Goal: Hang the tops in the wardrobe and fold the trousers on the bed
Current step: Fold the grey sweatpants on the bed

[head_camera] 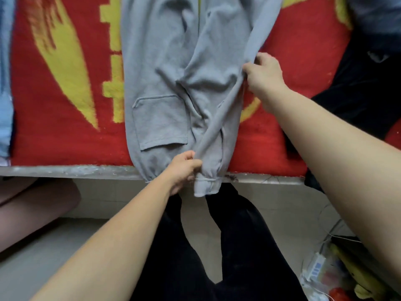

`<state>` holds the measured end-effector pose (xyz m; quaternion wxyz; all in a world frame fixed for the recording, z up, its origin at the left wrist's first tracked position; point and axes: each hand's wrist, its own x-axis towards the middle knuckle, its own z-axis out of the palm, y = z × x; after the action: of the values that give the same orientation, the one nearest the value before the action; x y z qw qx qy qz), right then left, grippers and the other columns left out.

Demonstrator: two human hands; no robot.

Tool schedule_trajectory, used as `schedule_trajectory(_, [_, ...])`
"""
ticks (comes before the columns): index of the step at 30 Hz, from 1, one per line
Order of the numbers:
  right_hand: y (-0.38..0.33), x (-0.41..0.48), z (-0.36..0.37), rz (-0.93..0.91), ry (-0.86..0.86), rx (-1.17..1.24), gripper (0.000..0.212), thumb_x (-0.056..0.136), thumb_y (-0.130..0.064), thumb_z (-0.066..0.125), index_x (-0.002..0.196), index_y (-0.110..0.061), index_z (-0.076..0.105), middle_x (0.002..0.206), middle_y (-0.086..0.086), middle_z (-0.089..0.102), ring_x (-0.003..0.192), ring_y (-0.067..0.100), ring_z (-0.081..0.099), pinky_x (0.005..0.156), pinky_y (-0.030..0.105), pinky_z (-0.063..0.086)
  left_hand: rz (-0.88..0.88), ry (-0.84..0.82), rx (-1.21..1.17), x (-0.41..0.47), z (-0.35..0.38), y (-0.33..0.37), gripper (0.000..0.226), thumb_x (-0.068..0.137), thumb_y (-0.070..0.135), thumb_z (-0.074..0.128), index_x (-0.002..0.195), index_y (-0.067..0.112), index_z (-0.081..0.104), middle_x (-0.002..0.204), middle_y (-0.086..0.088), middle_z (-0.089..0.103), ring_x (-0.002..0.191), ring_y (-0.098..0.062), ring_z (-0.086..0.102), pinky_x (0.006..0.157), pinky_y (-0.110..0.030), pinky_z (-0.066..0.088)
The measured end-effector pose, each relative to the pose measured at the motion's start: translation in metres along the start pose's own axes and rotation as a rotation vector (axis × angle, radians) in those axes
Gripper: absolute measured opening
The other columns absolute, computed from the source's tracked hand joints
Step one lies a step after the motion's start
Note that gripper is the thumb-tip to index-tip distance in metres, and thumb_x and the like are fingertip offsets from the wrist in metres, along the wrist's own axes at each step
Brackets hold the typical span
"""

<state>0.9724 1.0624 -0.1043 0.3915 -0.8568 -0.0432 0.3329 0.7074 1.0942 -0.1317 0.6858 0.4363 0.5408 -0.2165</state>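
Grey jogger trousers [160, 61] lie on the bed's red blanket [54, 137], cuffs overhanging its edge. The left hand [184, 168] pinches a cuff and the right hand [265, 72] grips the twisted leg higher up. Uneven pulling could lock in creases or drag them floorward.

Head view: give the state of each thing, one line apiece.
grey trousers: spread on the red blanket, one leg crumpled, cuffs over the edge.
left hand: grips a trouser leg near the cuff.
right hand: pinches the trousers' side edge.
black garment: lying unfolded.
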Motion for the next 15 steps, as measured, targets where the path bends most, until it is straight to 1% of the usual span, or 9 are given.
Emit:
schedule_trajectory(2, [-0.023, -0.009, 0.042, -0.062, -0.031, 0.002, 0.016, 0.087, -0.013, 0.052, 0.099, -0.017, 0.062, 0.090, 0.001, 0.060, 0.087, 0.021, 0.056, 0.085, 0.043, 0.050, 0.016, 0.064, -0.018, -0.005, -0.037, -0.006, 0.027, 0.082, -0.007, 0.048, 0.071, 0.017, 0.047, 0.047, 0.003, 0.037, 0.035, -0.006, 0.027, 0.037, -0.016, 0.019])
schedule_trajectory(4, [-0.044, -0.019, 0.087, -0.125, -0.064, -0.029, 0.020, 0.091, -0.014, 0.052, 0.110, -0.012, 0.061, 0.097, 0.004, 0.064, 0.093, 0.024, 0.058, 0.093, 0.042, 0.048, 0.046, 0.164, -0.009, -0.007, -0.070, -0.014, 0.027, 0.081, -0.009, 0.051, 0.069, 0.015, 0.050, 0.048, 0.003, 0.043, 0.039, -0.009, 0.034, 0.037, -0.017, 0.027])
schedule_trajectory(6, [-0.065, -0.030, 0.132, -0.181, -0.102, -0.050, 0.028, 0.095, -0.015, 0.050, 0.120, -0.010, 0.060, 0.115, 0.008, 0.069, 0.108, 0.029, 0.061, 0.096, 0.039, 0.045, 0.064, 0.276, -0.003, -0.005, -0.097, -0.023, 0.026, 0.080, -0.008, 0.054, 0.068, 0.015, 0.052, 0.053, 0.001, 0.051, 0.047, -0.013, 0.045, 0.047, -0.021, 0.041])
schedule_trajectory(7, [-0.075, -0.035, 0.154, -0.204, -0.123, -0.054, 0.029, 0.096, -0.016, 0.048, 0.122, -0.010, 0.059, 0.119, 0.009, 0.068, 0.111, 0.030, 0.060, 0.096, 0.038, 0.045, 0.073, 0.344, -0.002, -0.003, -0.110, -0.029, 0.025, 0.079, -0.007, 0.055, 0.067, 0.015, 0.052, 0.057, -0.001, 0.052, 0.053, -0.016, 0.048, 0.054, -0.026, 0.044])
schedule_trajectory(9, [-0.089, -0.042, 0.196, -0.237, -0.184, -0.076, 0.029, 0.098, -0.015, 0.046, 0.124, -0.008, 0.058, 0.119, 0.009, 0.068, 0.112, 0.030, 0.060, 0.097, 0.039, 0.045, 0.095, 0.467, -0.005, 0.002, -0.136, -0.041, 0.021, 0.079, -0.003, 0.055, 0.068, 0.015, 0.050, 0.064, -0.006, 0.050, 0.063, -0.017, 0.048, 0.062, -0.033, 0.043])
schedule_trajectory(11, [-0.093, -0.046, 0.229, -0.211, -0.313, -0.078, 0.040, 0.100, -0.012, 0.043, 0.139, -0.006, 0.049, 0.115, 0.006, 0.065, 0.110, 0.030, 0.060, 0.099, 0.038, 0.045, 0.102, 0.547, -0.008, 0.008, -0.160, -0.052, 0.018, 0.082, 0.000, 0.055, 0.073, 0.015, 0.051, 0.068, -0.006, 0.052, 0.067, -0.018, 0.049, 0.063, -0.034, 0.043])
schedule_trajectory(13, [-0.085, -0.049, 0.245, -0.199, -0.430, -0.171, 0.056, 0.101, -0.011, 0.041, 0.155, -0.008, 0.028, 0.123, 0.005, 0.059, 0.113, 0.026, 0.057, 0.102, 0.032, 0.043, 0.095, 0.551, 0.014, 0.014, -0.180, -0.062, 0.016, 0.084, 0.001, 0.057, 0.080, 0.016, 0.056, 0.077, -0.008, 0.061, 0.072, -0.021, 0.055, 0.068, -0.039, 0.050])
schedule_trajectory(14, [-0.079, -0.053, 0.246, -0.219, -0.432, -0.248, 0.057, 0.100, -0.010, 0.042, 0.156, -0.008, 0.028, 0.132, 0.007, 0.058, 0.120, 0.025, 0.055, 0.105, 0.030, 0.039, 0.085, 0.527, 0.060, 0.018, -0.187, -0.065, 0.016, 0.084, 0.002, 0.059, 0.083, 0.018, 0.059, 0.082, -0.008, 0.064, 0.073, -0.022, 0.057, 0.072, -0.041, 0.053])
schedule_trajectory(15, [-0.069, -0.056, 0.243, -0.252, -0.387, -0.303, 0.055, 0.099, -0.009, 0.043, 0.154, -0.008, 0.033, 0.139, 0.011, 0.055, 0.126, 0.026, 0.054, 0.108, 0.029, 0.036, 0.074, 0.490, 0.117, 0.019, -0.192, -0.067, 0.015, 0.084, 0.004, 0.060, 0.085, 0.019, 0.061, 0.084, -0.007, 0.065, 0.073, -0.021, 0.057, 0.075, -0.042, 0.054])
